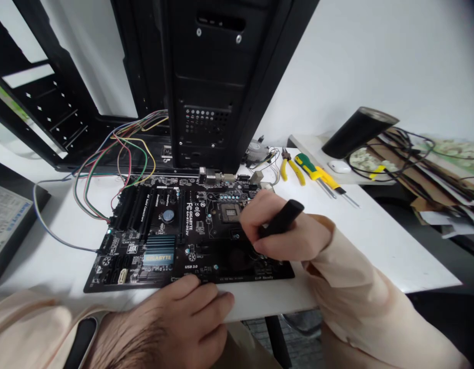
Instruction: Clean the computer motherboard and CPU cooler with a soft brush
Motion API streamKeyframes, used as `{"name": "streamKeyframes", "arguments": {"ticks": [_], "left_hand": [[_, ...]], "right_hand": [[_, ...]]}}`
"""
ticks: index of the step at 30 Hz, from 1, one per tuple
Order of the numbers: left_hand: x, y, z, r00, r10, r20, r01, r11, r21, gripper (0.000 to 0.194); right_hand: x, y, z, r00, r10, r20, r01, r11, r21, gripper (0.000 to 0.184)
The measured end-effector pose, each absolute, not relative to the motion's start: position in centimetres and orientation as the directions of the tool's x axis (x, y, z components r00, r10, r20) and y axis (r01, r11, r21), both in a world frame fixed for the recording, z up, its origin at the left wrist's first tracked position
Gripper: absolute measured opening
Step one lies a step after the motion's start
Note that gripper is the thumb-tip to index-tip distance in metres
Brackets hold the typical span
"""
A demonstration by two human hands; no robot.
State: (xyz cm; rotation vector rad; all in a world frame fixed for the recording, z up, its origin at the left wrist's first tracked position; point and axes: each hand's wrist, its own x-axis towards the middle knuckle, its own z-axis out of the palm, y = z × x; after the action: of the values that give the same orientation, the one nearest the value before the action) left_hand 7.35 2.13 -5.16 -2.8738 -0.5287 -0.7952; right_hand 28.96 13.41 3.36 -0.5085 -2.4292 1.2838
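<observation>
A black Gigabyte motherboard lies flat on the white table. My right hand is closed around a slim black-handled tool over the board's right part, beside the CPU socket. The tool's working end is hidden behind my fingers, so its kind does not show. At the board's front edge, my left hand has its fingers curled together against the rim; the thumb is out of sight. Several coloured wires run from the computer case to the left end of the board.
Yellow-handled pliers, a green-and-yellow screwdriver and a yellow screwdriver lie at the right. A power supply stands at the left. Behind the screwdrivers is a black cylinder. A clear fan sits beside the case.
</observation>
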Motion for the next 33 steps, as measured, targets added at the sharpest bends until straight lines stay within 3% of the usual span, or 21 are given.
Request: {"name": "streamKeyframes", "arguments": {"ticks": [4, 8, 13, 20, 27, 33], "left_hand": [[7.2, 2.2, -5.0, 0.82, 0.304, 0.486, 0.36, -0.933, -0.025, 0.01], [7.2, 2.1, -4.9, 0.821, 0.31, 0.48, 0.367, -0.93, -0.027, 0.006], [7.3, 2.1, -4.8, 0.821, 0.307, 0.481, 0.361, -0.932, -0.021, 0.01], [7.2, 2.1, -3.9, 0.833, 0.325, 0.448, 0.377, -0.926, -0.029, 0.015], [7.2, 2.1, -4.1, 0.846, 0.325, 0.423, 0.37, -0.929, -0.027, 0.015], [7.2, 2.3, -3.7, 0.838, 0.324, 0.438, 0.374, -0.927, -0.031, 0.017]], "right_hand": [[28.9, 13.3, 3.4, -0.791, 0.551, 0.266, 0.107, 0.552, -0.827, 0.018], [28.5, 13.1, 3.3, -0.867, 0.47, 0.166, 0.135, 0.542, -0.829, 0.013], [28.7, 13.4, 3.3, -0.889, 0.443, 0.114, 0.15, 0.518, -0.842, 0.021], [28.4, 13.0, 2.8, -0.731, 0.595, 0.334, 0.058, 0.541, -0.839, 0.019], [28.5, 13.3, 3.1, -0.888, 0.447, 0.11, 0.155, 0.514, -0.844, 0.019], [29.4, 13.6, 3.6, -0.837, 0.522, 0.166, 0.137, 0.493, -0.859, 0.022]]}}
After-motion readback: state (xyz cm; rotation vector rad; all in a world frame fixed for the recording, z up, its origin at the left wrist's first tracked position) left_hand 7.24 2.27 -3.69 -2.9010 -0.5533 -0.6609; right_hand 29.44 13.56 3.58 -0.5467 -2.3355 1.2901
